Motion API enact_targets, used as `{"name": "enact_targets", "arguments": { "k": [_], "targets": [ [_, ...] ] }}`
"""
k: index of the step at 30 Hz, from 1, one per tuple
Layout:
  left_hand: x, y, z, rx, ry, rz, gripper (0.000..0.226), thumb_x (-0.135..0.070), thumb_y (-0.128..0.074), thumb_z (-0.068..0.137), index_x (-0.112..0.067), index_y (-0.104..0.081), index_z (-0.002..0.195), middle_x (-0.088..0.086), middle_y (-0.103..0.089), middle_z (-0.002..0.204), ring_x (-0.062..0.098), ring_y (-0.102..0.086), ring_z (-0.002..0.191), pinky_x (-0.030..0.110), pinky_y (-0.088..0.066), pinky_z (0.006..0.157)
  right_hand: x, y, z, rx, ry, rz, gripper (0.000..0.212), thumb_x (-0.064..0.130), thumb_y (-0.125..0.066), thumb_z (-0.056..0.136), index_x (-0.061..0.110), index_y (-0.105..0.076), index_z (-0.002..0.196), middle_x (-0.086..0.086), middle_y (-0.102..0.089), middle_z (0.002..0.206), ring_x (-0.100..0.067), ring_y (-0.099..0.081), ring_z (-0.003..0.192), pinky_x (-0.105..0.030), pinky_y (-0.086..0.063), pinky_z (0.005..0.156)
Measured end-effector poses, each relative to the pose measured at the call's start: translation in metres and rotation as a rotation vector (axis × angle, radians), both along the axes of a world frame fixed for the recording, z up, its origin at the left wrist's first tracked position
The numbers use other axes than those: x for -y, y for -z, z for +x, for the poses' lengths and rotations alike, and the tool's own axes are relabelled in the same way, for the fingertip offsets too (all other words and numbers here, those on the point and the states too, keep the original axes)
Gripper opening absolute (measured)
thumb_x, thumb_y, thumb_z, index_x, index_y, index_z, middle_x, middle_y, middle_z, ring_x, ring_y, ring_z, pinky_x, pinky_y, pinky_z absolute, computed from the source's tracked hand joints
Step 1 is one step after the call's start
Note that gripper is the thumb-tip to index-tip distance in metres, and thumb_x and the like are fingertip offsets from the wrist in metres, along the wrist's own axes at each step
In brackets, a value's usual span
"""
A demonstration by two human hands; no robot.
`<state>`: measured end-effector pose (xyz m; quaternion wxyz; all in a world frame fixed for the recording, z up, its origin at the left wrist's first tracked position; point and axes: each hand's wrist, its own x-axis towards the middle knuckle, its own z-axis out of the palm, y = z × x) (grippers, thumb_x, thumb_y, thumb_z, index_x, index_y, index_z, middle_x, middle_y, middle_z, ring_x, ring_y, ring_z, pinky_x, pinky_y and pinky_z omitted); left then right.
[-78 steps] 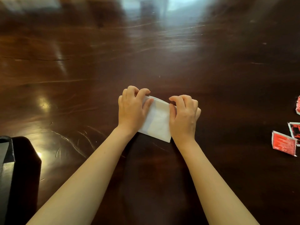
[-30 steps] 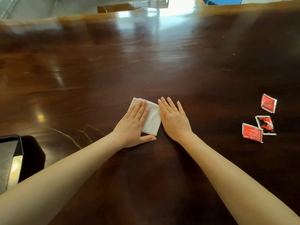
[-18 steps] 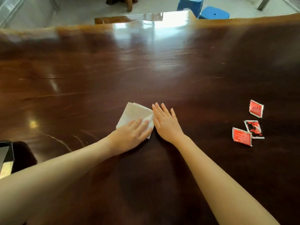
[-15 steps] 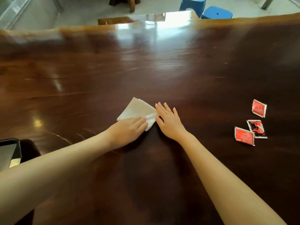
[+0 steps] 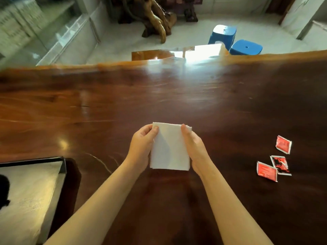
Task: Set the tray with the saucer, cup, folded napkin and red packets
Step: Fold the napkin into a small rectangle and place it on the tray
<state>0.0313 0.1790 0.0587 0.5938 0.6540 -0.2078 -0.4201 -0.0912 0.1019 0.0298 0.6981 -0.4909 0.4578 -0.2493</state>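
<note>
A folded white napkin (image 5: 169, 147) is held between both hands above the dark wooden table (image 5: 212, 106). My left hand (image 5: 140, 147) grips its left edge, thumb on top. My right hand (image 5: 193, 147) grips its right edge. Three red packets lie on the table to the right: one red packet (image 5: 283, 144) farther back, another red packet (image 5: 267, 171) nearer, and a third packet (image 5: 280, 165) with a black print between them. The black-rimmed tray (image 5: 62, 167) with a pale floor sits at the lower left, cut off by the frame. Saucer and cup are out of view.
The table's far edge (image 5: 159, 63) runs across the upper frame. Beyond it stand two blue stools (image 5: 235, 41) and a carved wooden root piece (image 5: 155, 18) on a pale floor. A dark shape (image 5: 3, 190) shows at the tray's left edge.
Both hands pressed the napkin flat on the table, then my left hand lifted a corner. Now both hands hold the napkin by its sides. The view has tilted up.
</note>
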Motion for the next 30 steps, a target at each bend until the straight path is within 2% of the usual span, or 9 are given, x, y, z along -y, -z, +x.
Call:
{"name": "enact_targets", "arguments": {
  "k": [3, 8, 10, 12, 15, 20, 23, 26, 30],
  "targets": [
    [-0.009, -0.005, -0.001, -0.148, -0.122, 0.029, 0.016, -0.019, -0.051, 0.094, -0.012, -0.064, 0.089, 0.004, -0.066, 0.082, 0.019, -0.060, 0.075, 0.034, -0.050, 0.069, -0.013, -0.009, 0.002, -0.083, 0.007, -0.022, 0.037, 0.049, -0.048, 0.092, 0.016, -0.061, 0.101, -0.006, -0.068, 0.099, -0.019, -0.065, 0.087, -0.038, -0.056, 0.075],
    [-0.039, -0.002, -0.013, -0.233, -0.111, 0.048, 0.023, -0.033, -0.051, 0.094, -0.014, -0.061, 0.104, 0.006, -0.070, 0.100, 0.023, -0.067, 0.090, 0.039, -0.055, 0.079, -0.032, -0.016, 0.017, -0.220, 0.078, -0.245, 0.038, 0.043, -0.039, 0.096, 0.009, -0.056, 0.092, 0.001, -0.057, 0.079, -0.011, -0.053, 0.071, -0.028, -0.043, 0.062],
    [-0.054, 0.003, -0.020, -0.166, -0.119, 0.061, 0.023, -0.034, -0.056, 0.091, -0.017, -0.059, 0.106, 0.006, -0.069, 0.104, 0.023, -0.067, 0.094, 0.039, -0.056, 0.082, -0.040, -0.018, 0.021, -0.273, 0.048, -0.332, 0.038, 0.041, -0.035, 0.098, 0.011, -0.052, 0.083, 0.004, -0.052, 0.070, -0.008, -0.048, 0.062, -0.023, -0.038, 0.054],
    [-0.065, 0.008, -0.018, 0.093, -0.188, 0.114, 0.015, -0.032, -0.058, 0.090, -0.021, -0.058, 0.101, 0.004, -0.068, 0.101, 0.020, -0.066, 0.092, 0.037, -0.056, 0.078, -0.048, -0.019, 0.026, -0.357, 0.016, -0.445, 0.037, 0.039, -0.032, 0.099, 0.012, -0.051, 0.081, 0.005, -0.051, 0.066, -0.008, -0.047, 0.059, -0.023, -0.035, 0.051],
    [-0.079, 0.010, -0.013, 0.401, -0.271, 0.172, 0.015, -0.033, -0.057, 0.090, -0.022, -0.053, 0.100, -0.007, -0.063, 0.092, 0.010, -0.061, 0.082, 0.022, -0.048, 0.063, -0.060, -0.017, 0.037, -0.416, -0.004, -0.556, 0.039, 0.039, -0.029, 0.100, 0.014, -0.051, 0.080, 0.005, -0.052, 0.064, -0.014, -0.051, 0.061, -0.029, -0.039, 0.054],
    [-0.109, 0.013, 0.000, 0.441, -0.339, 0.134, 0.010, -0.031, -0.057, 0.091, -0.025, -0.051, 0.096, -0.013, -0.060, 0.085, 0.004, -0.060, 0.077, 0.015, -0.048, 0.059, -0.086, -0.013, 0.063, -0.394, -0.034, -0.558, 0.039, 0.037, -0.029, 0.100, 0.015, -0.054, 0.080, 0.004, -0.054, 0.065, -0.011, -0.051, 0.059, -0.027, -0.038, 0.052],
    [-0.132, 0.016, 0.023, 0.428, -0.369, 0.136, 0.009, -0.030, -0.059, 0.090, -0.029, -0.050, 0.092, -0.014, -0.060, 0.086, 0.004, -0.061, 0.079, 0.021, -0.053, 0.064, -0.110, -0.009, 0.087, -0.359, -0.035, -0.501, 0.042, 0.036, -0.031, 0.100, 0.010, -0.058, 0.082, 0.004, -0.056, 0.067, -0.009, -0.051, 0.059, -0.028, -0.040, 0.053],
    [-0.163, 0.019, 0.055, 0.406, -0.393, 0.153, 0.009, -0.030, -0.060, 0.090, -0.026, -0.053, 0.094, -0.011, -0.062, 0.088, 0.009, -0.063, 0.082, 0.029, -0.056, 0.068, -0.140, -0.006, 0.122, -0.338, -0.055, -0.495, 0.040, 0.032, -0.031, 0.101, 0.009, -0.058, 0.081, 0.005, -0.054, 0.067, -0.007, -0.049, 0.058, -0.021, -0.038, 0.052],
    [-0.213, 0.017, 0.107, 0.390, -0.440, 0.163, 0.012, -0.028, -0.059, 0.089, -0.019, -0.057, 0.096, -0.005, -0.063, 0.087, 0.011, -0.062, 0.080, 0.028, -0.052, 0.067, -0.187, -0.005, 0.178, -0.318, -0.096, -0.497, 0.039, 0.031, -0.031, 0.101, 0.009, -0.057, 0.082, 0.004, -0.054, 0.068, -0.005, -0.050, 0.059, -0.013, -0.037, 0.046]
  ]
}}
